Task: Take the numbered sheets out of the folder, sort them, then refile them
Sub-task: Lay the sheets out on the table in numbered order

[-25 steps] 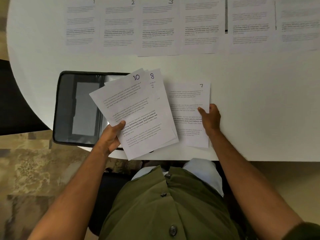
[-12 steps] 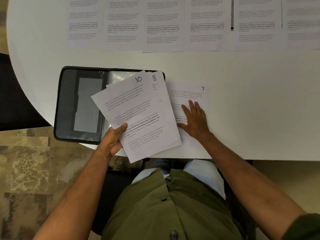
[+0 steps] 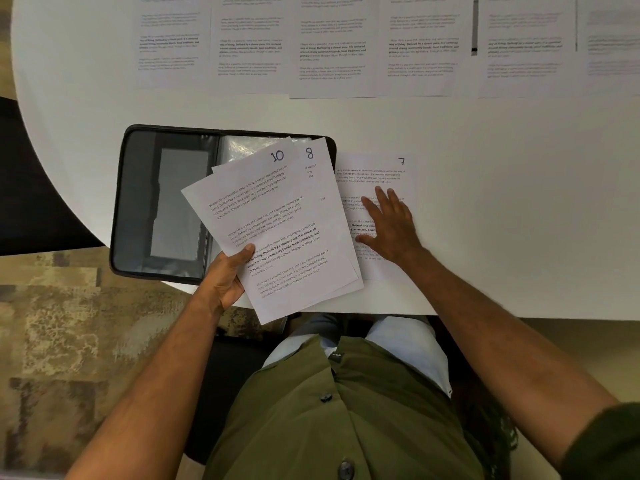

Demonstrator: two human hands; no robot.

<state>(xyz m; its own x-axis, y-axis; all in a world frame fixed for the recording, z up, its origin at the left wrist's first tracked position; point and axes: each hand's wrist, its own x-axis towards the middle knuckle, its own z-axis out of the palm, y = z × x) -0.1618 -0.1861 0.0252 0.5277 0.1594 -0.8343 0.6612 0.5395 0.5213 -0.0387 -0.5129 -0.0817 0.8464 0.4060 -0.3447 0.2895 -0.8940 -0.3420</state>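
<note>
An open black folder (image 3: 166, 202) lies on the white table (image 3: 519, 202), its clear sleeves showing at the top. My left hand (image 3: 227, 277) grips a fanned stack of sheets at its lower left corner, thumb on top. Sheet 10 (image 3: 263, 216) is the top one and sheet 8 (image 3: 320, 188) peeks out behind it; both hang tilted over the folder's right half. Sheet 7 (image 3: 381, 171) lies flat on the table to the right of the folder. My right hand (image 3: 389, 226) rests flat on sheet 7 with straight fingers.
A row of several printed sheets (image 3: 332, 46) lies side by side along the far part of the table. The table's curved edge runs down the left. Patterned carpet (image 3: 52, 323) shows below left, and my green shirt (image 3: 346, 410) fills the bottom.
My right hand moved from sheet 7's right edge to lie flat on its middle. The view dropped, so the numbers on the far row left the frame. My left hand kept its hold.
</note>
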